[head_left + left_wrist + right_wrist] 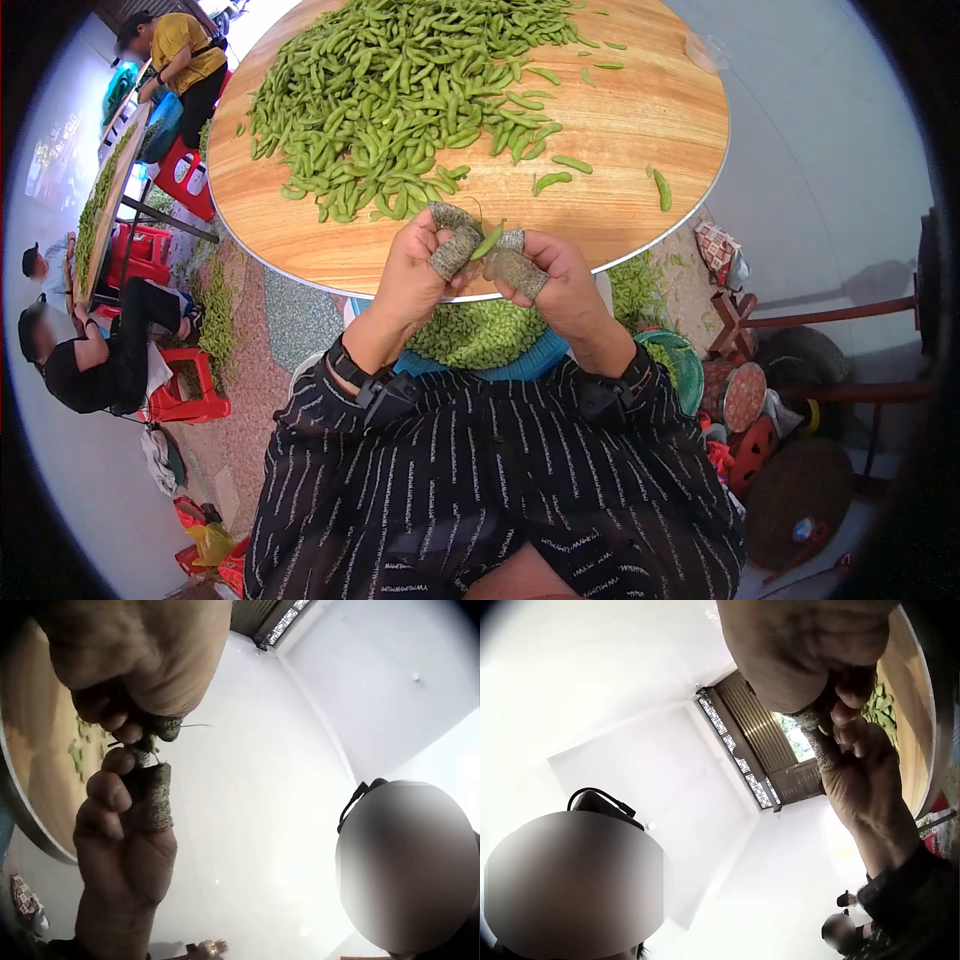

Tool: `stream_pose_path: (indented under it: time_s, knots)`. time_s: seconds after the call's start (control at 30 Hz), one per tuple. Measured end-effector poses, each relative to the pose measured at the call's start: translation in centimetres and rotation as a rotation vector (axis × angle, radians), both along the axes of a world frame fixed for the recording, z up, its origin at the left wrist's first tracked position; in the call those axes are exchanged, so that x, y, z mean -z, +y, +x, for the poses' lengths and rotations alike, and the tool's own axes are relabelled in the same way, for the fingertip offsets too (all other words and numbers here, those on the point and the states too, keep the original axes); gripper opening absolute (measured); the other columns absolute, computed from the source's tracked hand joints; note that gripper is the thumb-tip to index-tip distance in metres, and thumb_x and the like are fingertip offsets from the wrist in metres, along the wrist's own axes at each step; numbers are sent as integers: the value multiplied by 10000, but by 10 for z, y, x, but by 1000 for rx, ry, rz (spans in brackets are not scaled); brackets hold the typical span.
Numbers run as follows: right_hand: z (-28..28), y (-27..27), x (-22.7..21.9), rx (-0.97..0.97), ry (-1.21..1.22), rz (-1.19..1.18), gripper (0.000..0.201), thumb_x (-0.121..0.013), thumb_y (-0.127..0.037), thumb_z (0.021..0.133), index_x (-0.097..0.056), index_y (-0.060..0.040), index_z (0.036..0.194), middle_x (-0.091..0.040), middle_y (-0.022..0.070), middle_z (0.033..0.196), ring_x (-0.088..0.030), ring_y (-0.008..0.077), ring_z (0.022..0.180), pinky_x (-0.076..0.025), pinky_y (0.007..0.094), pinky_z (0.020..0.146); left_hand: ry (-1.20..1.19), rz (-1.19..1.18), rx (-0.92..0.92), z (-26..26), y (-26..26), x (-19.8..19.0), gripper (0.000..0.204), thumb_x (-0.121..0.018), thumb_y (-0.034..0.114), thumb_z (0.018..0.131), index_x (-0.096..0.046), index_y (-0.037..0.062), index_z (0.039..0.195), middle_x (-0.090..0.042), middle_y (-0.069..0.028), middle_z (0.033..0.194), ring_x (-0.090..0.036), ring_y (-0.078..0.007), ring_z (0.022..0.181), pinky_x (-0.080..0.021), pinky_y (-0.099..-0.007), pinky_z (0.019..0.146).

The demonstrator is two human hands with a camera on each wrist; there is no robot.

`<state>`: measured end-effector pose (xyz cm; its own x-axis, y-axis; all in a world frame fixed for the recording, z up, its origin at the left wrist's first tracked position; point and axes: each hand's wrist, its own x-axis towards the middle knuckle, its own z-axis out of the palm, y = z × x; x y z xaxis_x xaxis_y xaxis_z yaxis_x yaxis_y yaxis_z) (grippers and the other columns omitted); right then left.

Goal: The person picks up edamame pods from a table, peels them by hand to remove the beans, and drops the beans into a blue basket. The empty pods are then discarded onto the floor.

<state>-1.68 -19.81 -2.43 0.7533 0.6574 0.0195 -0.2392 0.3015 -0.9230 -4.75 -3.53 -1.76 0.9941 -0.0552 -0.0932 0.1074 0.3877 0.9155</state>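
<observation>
In the head view a green soybean pod (489,241) sits between the fingertips of both hands, just over the near table edge. My left hand (420,260) pinches it from one side, and my right hand (565,285) pinches it from the other. Grey patterned wraps cover the thumb and forefinger of each. The left wrist view has the left hand (142,652) above and the right hand (124,859) below, tips together; most of the pod is hidden there. Below the hands, a blue basin (545,362) holds light green shelled beans (470,335).
A big pile of pods (400,100) covers much of the round wooden table (640,120), with loose pods on its right side. A green basket (685,365) stands on the floor at right. Two people sit at another table (118,190) on the left, near red stools (190,385).
</observation>
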Motion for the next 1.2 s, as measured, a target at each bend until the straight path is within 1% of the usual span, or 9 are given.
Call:
stream_pose_path:
  time_s: [0.43,0.67,0.77,0.83,0.87,0.97,1.1,1.17,1.2]
  knots:
    - [-6,-1,-2,49,-7,-48,61,-551,-84,793,-557,-28,815,-505,-43,666,-445,33,588,-349,180,523,-296,422,-115,-12,-7,1,211,-551,40,782,-425,19,950,-518,-32,839,-517,-78,729,-432,-199,635]
    - [-2,3,1,14,95,94,27,-534,-46,785,-546,-26,799,-519,-29,670,-451,40,584,-352,183,522,-315,360,-114,-9,-7,5,213,-542,33,783,-423,4,958,-514,-21,728,-492,-79,646,-417,-220,541]
    - [-7,3,-8,60,161,83,13,-530,-36,782,-536,-27,790,-519,-21,676,-450,47,578,-351,186,525,-367,623,-70,-12,2,4,259,-581,95,771,-430,2,960,-530,-82,734,-540,-164,634,-431,-265,531]
    - [-8,3,-8,93,189,64,11,-532,-37,783,-532,-27,786,-518,-18,678,-448,50,576,-350,187,526,-518,1285,10,-15,3,-10,341,-618,159,729,-436,2,972,-537,-139,731,-554,-280,636,-437,-321,525]
    - [-8,2,-3,79,150,61,22,-533,-47,791,-532,-25,791,-521,-13,687,-453,53,583,-355,189,533,-666,1392,-35,-14,3,-6,374,-633,188,689,-456,7,965,-550,-146,727,-545,-332,645,-438,-353,526]
    - [-10,4,-1,84,76,51,41,-530,-62,807,-530,-21,801,-526,-7,701,-459,53,596,-363,192,543,-778,1462,-61,-13,6,-4,332,-624,148,675,-475,12,939,-542,-149,712,-544,-327,627,-434,-347,517]
    - [-16,9,-5,159,-89,-11,43,-520,-53,812,-524,-10,817,-530,-5,714,-471,66,614,-391,213,562,-768,1047,-100,-12,0,19,230,-573,158,755,-489,10,908,-542,-115,686,-545,-265,574,-420,-334,490]
    - [-18,11,-7,183,-136,-22,38,-519,-36,803,-522,-2,818,-532,-1,717,-485,78,631,-405,222,581,-341,318,-128,-20,-17,14,198,-502,187,834,-485,1,902,-514,-47,649,-504,-155,530,-389,-283,466]
    - [-19,12,-8,205,-180,-29,37,-517,-20,795,-519,7,820,-533,3,719,-498,89,648,-419,230,600,-340,318,-130,-20,-15,15,198,-502,187,834,-485,1,902,-514,-47,649,-504,-155,530,-389,-283,466]
